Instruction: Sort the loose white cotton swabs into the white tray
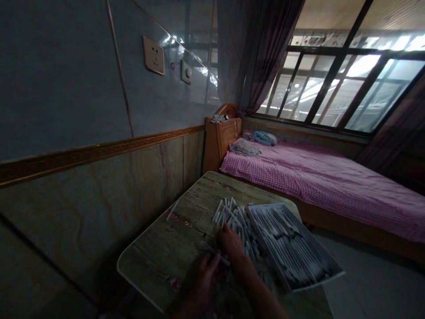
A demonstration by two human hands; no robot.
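My left hand is closed in a pinch on a slim white pen-like stick over the near part of the small table. Just to the right and slightly farther off, my right hand has its fingers curled at the edge of a pile of white sticks. Whatever its fingertips may hold is hidden. Beside the pile, a shallow white box holds rows of similar sticks with dark ends. One lone white stick lies near the table's left edge. The dim light blurs fine detail.
The wood-patterned table stands along a tiled wall. Behind it is a bed with a pink checked cover and a wooden headboard. The box reaches the table's right edge, with floor beyond.
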